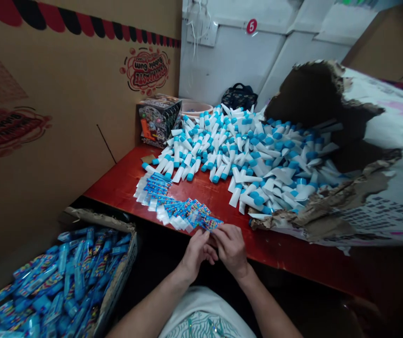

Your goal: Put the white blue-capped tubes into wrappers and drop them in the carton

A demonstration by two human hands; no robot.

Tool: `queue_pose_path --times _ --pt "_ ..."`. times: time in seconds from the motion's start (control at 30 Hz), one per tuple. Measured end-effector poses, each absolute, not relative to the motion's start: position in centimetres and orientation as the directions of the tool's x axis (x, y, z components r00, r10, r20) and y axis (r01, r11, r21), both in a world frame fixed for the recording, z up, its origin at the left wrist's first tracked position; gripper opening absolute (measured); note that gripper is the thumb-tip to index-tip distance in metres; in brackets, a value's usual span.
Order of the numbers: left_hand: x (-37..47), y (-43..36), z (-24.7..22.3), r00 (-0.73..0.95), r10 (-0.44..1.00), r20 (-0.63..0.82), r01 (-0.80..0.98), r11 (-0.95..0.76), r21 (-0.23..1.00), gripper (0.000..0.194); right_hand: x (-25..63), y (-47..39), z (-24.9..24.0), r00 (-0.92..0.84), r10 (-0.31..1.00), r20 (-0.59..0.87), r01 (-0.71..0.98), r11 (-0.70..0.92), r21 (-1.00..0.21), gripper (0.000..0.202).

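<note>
My left hand (197, 252) and my right hand (230, 248) meet at the table's front edge, fingers curled and pinched near the end of a fanned row of printed blue sleeves (183, 209) with clear ends. The fingertips touch or nearly touch the nearest sleeve; whatever lies between them is too small to make out. Behind the row, a large heap of white tubes with blue caps (218, 145) covers the back of the red table (201, 187).
A torn carton (373, 188) lies on its side at the right, tubes spilling out. Lower left stands an open box (131, 234) of blue wrapped tubes (71, 277). A printed box (157, 121), pink basin (201, 109) and dark bag (239, 96) are at the back. Tall cardboard (81, 94) borders the left.
</note>
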State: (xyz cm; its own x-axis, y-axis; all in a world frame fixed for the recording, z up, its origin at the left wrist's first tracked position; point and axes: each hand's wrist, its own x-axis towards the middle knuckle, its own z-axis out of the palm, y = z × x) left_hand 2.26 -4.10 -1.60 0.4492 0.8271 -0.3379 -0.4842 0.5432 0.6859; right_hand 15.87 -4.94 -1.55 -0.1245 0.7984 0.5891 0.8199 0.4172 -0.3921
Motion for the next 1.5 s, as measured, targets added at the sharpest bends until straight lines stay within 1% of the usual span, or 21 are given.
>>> queue_pose_path --times 0.07,0.13,0.23,0.3,0.37,0.43,0.5,0.6,0.7,0.77,0.87,0.93,1.0,1.03,1.1,1.17,1.23,1.3,1.4,1.47,1.5 --pt "2.7 -3.3 -1.4 0.349 0.876 -0.333 -0.579 0.481 0.658 0.025 15.3 -5.3 -1.0 -0.246 0.762 0.599 0.804 0.505 -0.313 0.023" --pt "2.9 -2.6 -1.3 0.229 0.912 -0.34 -0.656 0.403 0.639 0.023 15.0 -5.5 -0.6 -0.239 0.762 0.602 0.776 0.522 -0.353 0.026" --pt "3.1 -1.8 -1.0 0.161 0.934 -0.32 -0.673 0.341 0.657 0.02 15.0 -4.9 -0.4 -0.01 0.837 0.547 0.699 0.397 -0.595 0.034" --pt "3.1 -1.5 -0.8 0.169 0.941 -0.291 -0.644 0.33 0.69 0.022 15.0 -4.1 -0.5 0.111 0.903 0.415 0.592 0.276 -0.758 0.034" --pt "3.1 -1.2 -0.7 0.149 0.95 -0.275 -0.626 0.306 0.717 0.022 14.8 -3.2 -0.6 0.114 0.963 0.245 0.472 0.164 -0.866 0.024" --pt "2.8 -0.7 -0.7 0.12 0.955 -0.272 -0.608 0.287 0.74 0.021 14.5 -2.4 -0.9 0.08 0.99 0.113 0.355 0.078 -0.932 0.022" --pt "2.4 -0.1 -0.9 0.129 0.956 -0.262 -0.567 0.288 0.772 0.021 14.1 -1.7 -1.2 0.072 0.996 0.049 0.248 0.03 -0.968 0.026" --pt "1.5 0.9 -1.0 0.145 0.969 -0.2 -0.491 0.246 0.836 0.021 13.6 -0.7 -1.4 0.059 0.998 0.034 0.137 0.026 -0.99 0.029" --pt "1.1 2.0 -0.8 0.087 0.987 -0.132 -0.454 0.157 0.877 0.022 12.8 0.6 -1.3 0.04 0.999 0.022 0.024 0.021 -0.999 0.033" --pt "1.0 2.7 -0.7 0.037 0.991 -0.131 -0.457 0.134 0.879 0.024 12.1 1.6 -1.3 0.032 0.999 -0.004 -0.04 -0.003 -0.999 0.036" --pt "1.0 4.1 -0.5 -0.039 0.985 -0.166 -0.509 0.124 0.852 0.03 11.2 3.5 -1.3 -0.084 0.996 -0.03 -0.007 -0.031 -0.999 0.043" --pt "0.6 5.2 -0.4 -0.074 0.975 -0.212 -0.582 0.131 0.803 0.032 10.9 5.3 -1.0 -0.164 0.986 0.01 0.118 0.03 -0.993 0.049" --pt "-0.1 6.3 -0.2 -0.098 0.959 -0.267 -0.671 0.134 0.729 0.034 10.8 7.8 -0.5 -0.146 0.981 0.13 0.326 0.171 -0.93 0.048" --pt "-0.5 6.7 0.0 -0.102 0.952 -0.288 -0.714 0.131 0.688 0.035 10.8 9.2 -0.2 -0.105 0.97 0.219 0.459 0.243 -0.855 0.043" --pt "-1.4 7.4 0.2 -0.084 0.945 -0.317 -0.781 0.135 0.61 0.035 10.8 12.2 0.3 -0.109 0.924 0.367 0.721 0.328 -0.611 0.03" --pt "-2.4 7.6 0.3 -0.032 0.938 -0.346 -0.821 0.173 0.545 0.033 10.8 14.6 0.4 -0.186 0.907 0.378 0.888 0.32 -0.331 0.035" --pt "-3.2 7.6 0.2 0.014 0.924 -0.382 -0.837 0.22 0.501 0.033 10.8 16.1 0.3 -0.277 0.907 0.316 0.942 0.321 -0.097 0.043" --pt "-4.0 7.6 0.0 0.019 0.91 -0.413 -0.847 0.235 0.478 0.03 10.7 16.4 0.1 -0.351 0.897 0.269 0.935 0.351 0.05 0.042" --pt "-4.9 7.6 -0.3 0.002 0.903 -0.43 -0.856 0.223 0.466 0.028 10.5 15.4 -0.1 -0.41 0.873 0.263 0.912 0.386 0.14 0.027" --pt "-5.2 7.8 -0.5 0.009 0.905 -0.426 -0.859 0.225 0.459 0.029 10.6 14.4 -0.1 -0.424 0.869 0.255 0.905 0.397 0.151 0.017" --pt "-5.2 7.9 -0.6 0.014 0.905 -0.425 -0.86 0.228 0.457 0.03 10.8 13.9 -0.1 -0.423 0.871 0.251 0.906 0.398 0.146 0.016"
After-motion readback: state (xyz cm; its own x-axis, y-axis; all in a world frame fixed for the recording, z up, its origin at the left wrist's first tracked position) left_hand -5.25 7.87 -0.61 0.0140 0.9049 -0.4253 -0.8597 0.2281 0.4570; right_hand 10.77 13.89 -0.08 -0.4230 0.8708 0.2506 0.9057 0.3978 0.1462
